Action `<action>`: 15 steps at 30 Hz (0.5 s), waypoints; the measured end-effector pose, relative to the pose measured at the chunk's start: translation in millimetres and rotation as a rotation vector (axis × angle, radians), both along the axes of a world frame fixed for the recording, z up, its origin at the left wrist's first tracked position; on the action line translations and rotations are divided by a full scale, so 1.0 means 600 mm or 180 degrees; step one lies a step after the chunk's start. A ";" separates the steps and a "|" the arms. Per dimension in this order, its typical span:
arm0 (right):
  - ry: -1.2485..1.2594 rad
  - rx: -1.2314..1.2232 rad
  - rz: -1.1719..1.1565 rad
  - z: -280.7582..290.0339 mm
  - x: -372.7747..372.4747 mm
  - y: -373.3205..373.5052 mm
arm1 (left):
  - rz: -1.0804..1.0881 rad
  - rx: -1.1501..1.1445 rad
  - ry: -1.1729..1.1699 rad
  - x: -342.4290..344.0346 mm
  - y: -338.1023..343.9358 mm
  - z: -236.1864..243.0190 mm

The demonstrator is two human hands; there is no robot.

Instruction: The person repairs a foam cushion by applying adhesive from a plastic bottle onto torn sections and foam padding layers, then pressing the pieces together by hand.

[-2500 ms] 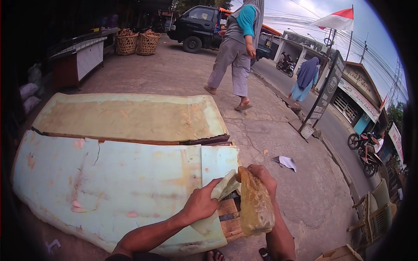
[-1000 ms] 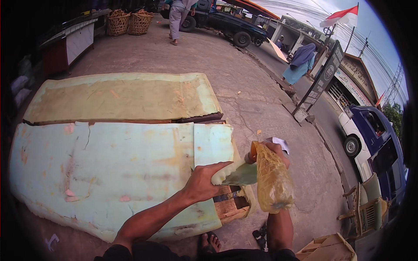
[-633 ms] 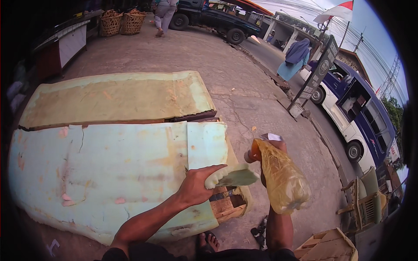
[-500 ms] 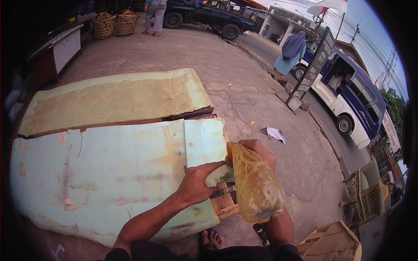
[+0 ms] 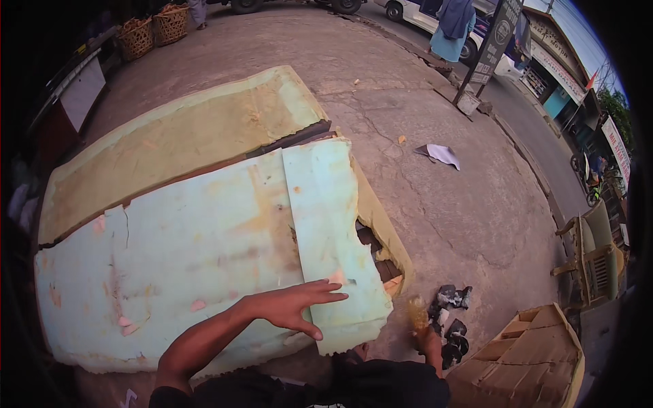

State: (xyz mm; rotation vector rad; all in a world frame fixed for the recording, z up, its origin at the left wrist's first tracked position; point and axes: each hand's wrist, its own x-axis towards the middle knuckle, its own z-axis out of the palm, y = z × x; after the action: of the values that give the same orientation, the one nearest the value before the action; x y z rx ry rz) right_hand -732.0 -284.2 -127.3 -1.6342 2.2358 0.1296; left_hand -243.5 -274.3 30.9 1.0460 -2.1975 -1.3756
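My left hand (image 5: 296, 307) is open, fingers spread, above a pale green foam strip (image 5: 323, 224) that overlaps the right end of a large pale green foam sheet (image 5: 197, 251). Whether it touches the strip cannot be told. Low on the right, my right hand (image 5: 430, 345) is closed around an amber-stained, crinkled plastic bag (image 5: 417, 311). The bag hangs near the ground beside crumpled black plastic pieces (image 5: 457, 326). At the strip's ragged right edge, yellowish foam (image 5: 381, 224) and a gap with wood show.
A long yellowish padded panel (image 5: 183, 143) lies beyond the foam sheet. To the right stand a cardboard-covered wooden frame (image 5: 530, 353) and a wooden chair (image 5: 592, 265). A scrap (image 5: 441, 155) lies on the pavement. Farther off are baskets (image 5: 170, 26), a signboard (image 5: 493, 51) and a person (image 5: 454, 30).
My right hand has carried the bag from the foam's right edge down toward the ground. My left hand has left the edge and opened. The strip now lies flatter over the corner.
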 end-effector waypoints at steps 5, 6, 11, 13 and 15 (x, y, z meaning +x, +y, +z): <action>0.0372 -0.1145 0.0420 0.053 0.070 0.039 | 0.3520 0.0633 -0.0933 0.104 -0.192 -0.072; -0.1312 -0.0051 -0.0123 0.082 0.094 0.028 | 0.3881 0.0919 -0.0871 0.111 -0.219 -0.085; -0.4042 0.0834 -0.0840 0.176 0.250 0.024 | 0.4406 0.1702 0.0063 0.090 -0.277 -0.116; -0.4390 0.0639 -0.1297 0.204 0.256 0.022 | 0.4647 0.1452 0.0861 0.081 -0.261 -0.099; -0.3868 0.0272 -0.0678 0.225 0.236 0.016 | 0.4684 0.1238 0.1591 0.083 -0.233 -0.068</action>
State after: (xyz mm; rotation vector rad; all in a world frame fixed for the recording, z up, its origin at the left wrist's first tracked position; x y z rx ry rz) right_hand -590.4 -274.5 7.8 -0.9436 1.3686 -0.6394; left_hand -193.9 -414.2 -9.9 1.6308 -0.4091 -1.0455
